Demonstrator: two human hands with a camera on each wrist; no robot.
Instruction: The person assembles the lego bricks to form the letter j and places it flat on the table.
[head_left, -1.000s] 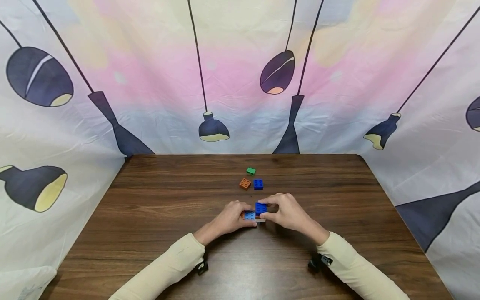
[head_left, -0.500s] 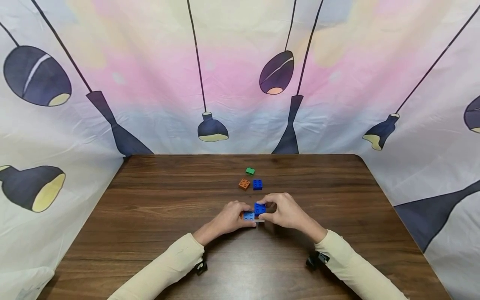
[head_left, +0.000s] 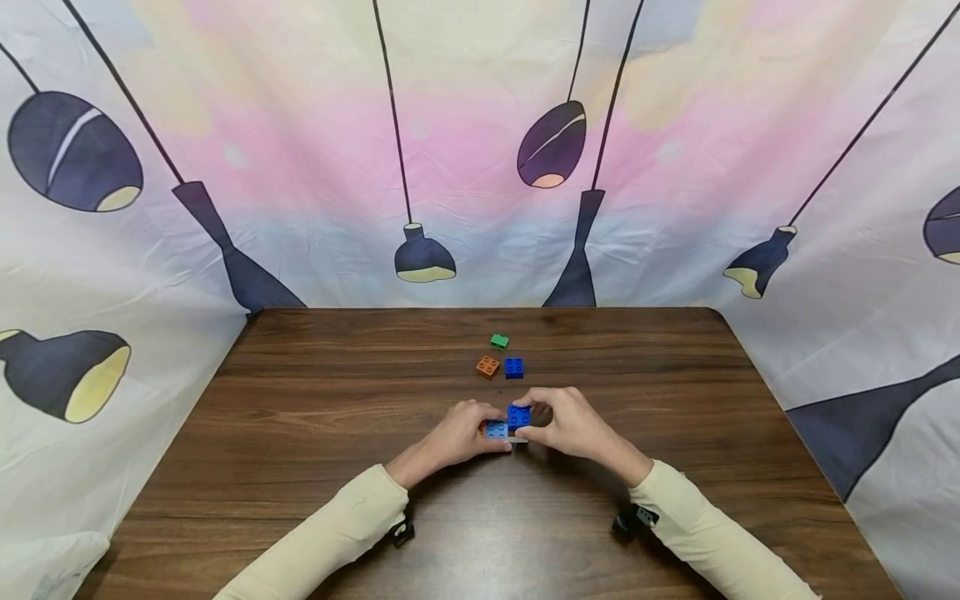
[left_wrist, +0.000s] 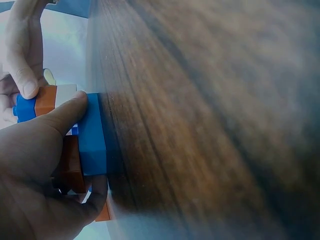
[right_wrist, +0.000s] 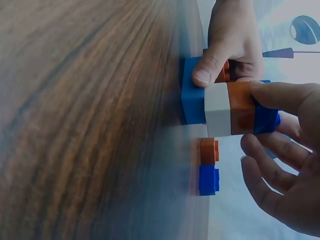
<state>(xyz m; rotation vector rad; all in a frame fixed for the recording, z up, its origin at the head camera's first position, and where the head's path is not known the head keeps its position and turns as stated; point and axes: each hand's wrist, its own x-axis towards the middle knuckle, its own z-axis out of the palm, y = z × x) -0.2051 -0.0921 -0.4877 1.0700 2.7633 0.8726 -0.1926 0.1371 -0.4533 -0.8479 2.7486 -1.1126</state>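
Note:
My left hand grips a build of toy building bricks low over the table, thumb and finger on its bottom blue brick. On one end of that brick stands a column: a white brick, an orange brick and a dark blue brick on top. My right hand pinches the dark blue brick between thumb and fingers, the thumb also near the orange one. A light blue brick shows beside the column, with another orange brick partly hidden by my left hand.
Beyond my hands, a loose orange brick and a loose blue brick lie side by side on the wooden table. A green brick lies farther back. A printed cloth hangs behind the table.

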